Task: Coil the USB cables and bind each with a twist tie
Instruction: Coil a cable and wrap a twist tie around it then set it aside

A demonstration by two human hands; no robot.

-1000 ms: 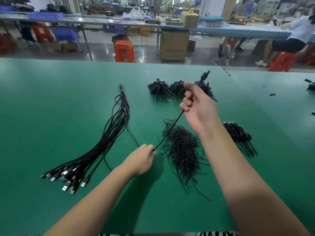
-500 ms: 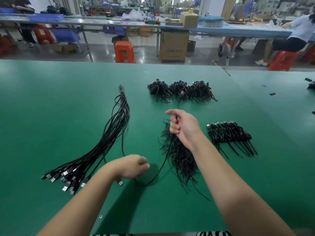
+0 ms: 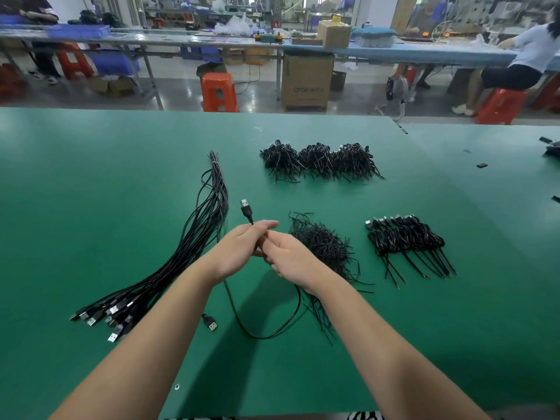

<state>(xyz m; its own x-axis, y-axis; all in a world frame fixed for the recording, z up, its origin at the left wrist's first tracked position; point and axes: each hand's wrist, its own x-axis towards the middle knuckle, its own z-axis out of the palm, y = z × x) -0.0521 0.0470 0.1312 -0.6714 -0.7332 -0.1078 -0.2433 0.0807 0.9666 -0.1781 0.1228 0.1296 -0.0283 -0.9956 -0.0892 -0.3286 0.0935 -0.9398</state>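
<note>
My left hand [image 3: 239, 253] and my right hand [image 3: 289, 259] meet above the middle of the green table [image 3: 91, 192]. Both grip one black USB cable [image 3: 260, 333]. Its plug [image 3: 246, 209] sticks up past my left fingers, and the rest loops down onto the table below my wrists. A bundle of straight USB cables [image 3: 181, 259] lies to the left, plugs toward me. A loose pile of black twist ties [image 3: 324, 247] sits just right of my hands. Coiled, tied cables [image 3: 403, 241] lie in a row further right.
Three heaps of coiled cables [image 3: 318, 162] lie at the back of the table. A single loose plug [image 3: 210, 322] lies near my left forearm. Small black bits [image 3: 481, 165] dot the table's right side. Beyond the far edge are orange stools, boxes and seated workers.
My hands have come together from apart. The left rose from the table, the right moved down and left, and the cable's plug end now stands above my left fingers.
</note>
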